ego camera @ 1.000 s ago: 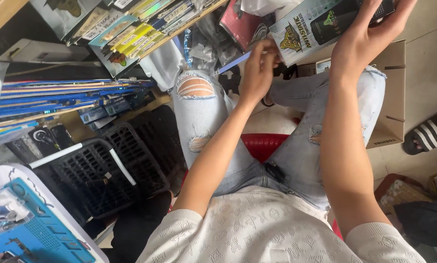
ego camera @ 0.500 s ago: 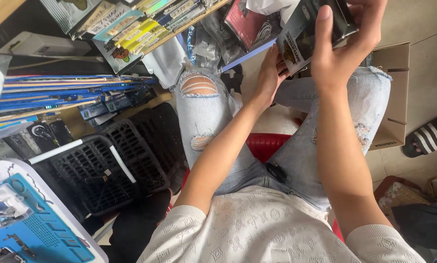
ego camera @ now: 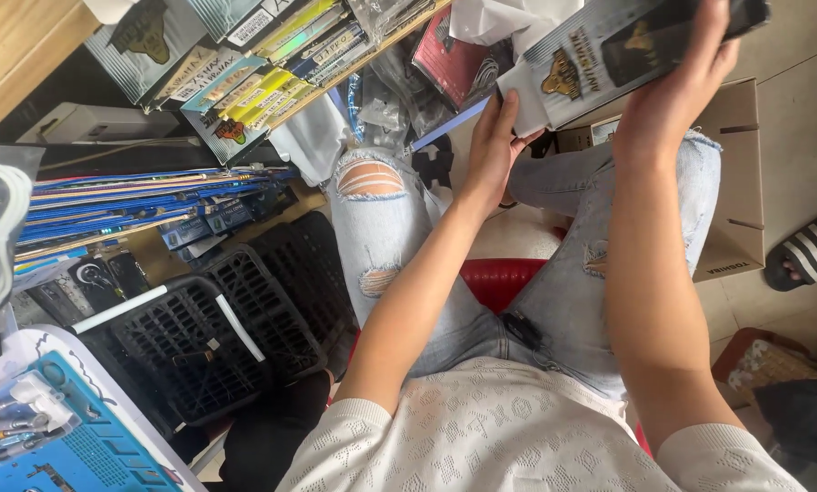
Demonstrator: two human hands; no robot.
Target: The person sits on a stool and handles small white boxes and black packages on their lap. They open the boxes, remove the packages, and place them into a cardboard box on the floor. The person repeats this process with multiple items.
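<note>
I sit on a red stool (ego camera: 495,278) in torn light jeans. My right hand (ego camera: 677,87) grips a flat grey and black printed package (ego camera: 609,50) near its far end, at the top right. My left hand (ego camera: 495,146) holds the package's near white end, fingers stretched along its edge. The package is raised above my knees and tilted. A brown cardboard box (ego camera: 736,182) stands just behind my right knee.
Stacks of flat packets (ego camera: 244,64) and blue strips (ego camera: 135,196) lie at the left. Black plastic baskets (ego camera: 217,328) sit by my left leg. A blue work mat with tools (ego camera: 53,437) is at the lower left. Another person's striped sandal (ego camera: 814,251) shows at right.
The package has swung from steeply tilted to flatter, its far end moving right. My right hand moved right with it, and my left hand shifted onto its near white end.
</note>
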